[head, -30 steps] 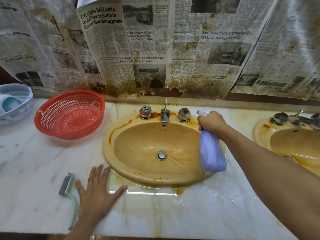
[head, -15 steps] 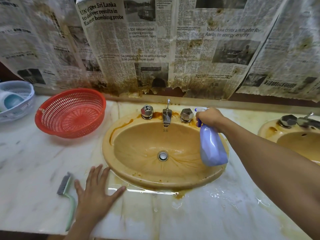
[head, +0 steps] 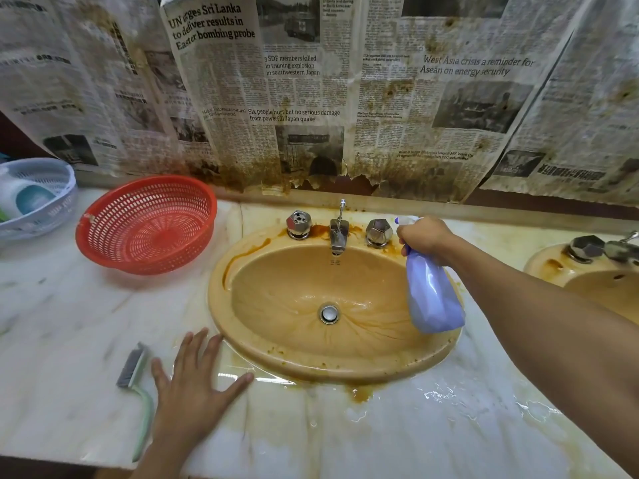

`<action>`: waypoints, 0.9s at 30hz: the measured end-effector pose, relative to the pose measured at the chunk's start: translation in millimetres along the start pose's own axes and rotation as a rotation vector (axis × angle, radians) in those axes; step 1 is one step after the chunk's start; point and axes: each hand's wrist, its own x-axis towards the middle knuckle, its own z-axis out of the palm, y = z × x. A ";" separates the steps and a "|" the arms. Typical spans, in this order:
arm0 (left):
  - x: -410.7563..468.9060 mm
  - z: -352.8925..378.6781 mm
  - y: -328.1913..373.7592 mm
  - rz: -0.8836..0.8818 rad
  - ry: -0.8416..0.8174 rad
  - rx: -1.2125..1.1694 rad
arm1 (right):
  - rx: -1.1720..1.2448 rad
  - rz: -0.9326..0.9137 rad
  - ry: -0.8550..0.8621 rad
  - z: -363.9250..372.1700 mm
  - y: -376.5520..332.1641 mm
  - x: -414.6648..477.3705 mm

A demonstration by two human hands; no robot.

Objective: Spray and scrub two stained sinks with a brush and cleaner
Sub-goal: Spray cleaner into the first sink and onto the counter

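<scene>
Right hand grips lilac plastic spray bottle over right rim of stained tan oval sink. Left hand flat, fingers spread, on white marble table; green-handled grey-bristle brush just beside it.

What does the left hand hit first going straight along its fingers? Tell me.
Likely the sink rim. The left hand lies flat on the counter, fingers aimed at the rim's near-left curve, seemingly just short of it.
</scene>
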 end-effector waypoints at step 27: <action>-1.9 -6.3 -0.6 0.018 -0.018 -0.035 | -0.141 -0.150 -0.100 57.9 -77.5 -49.0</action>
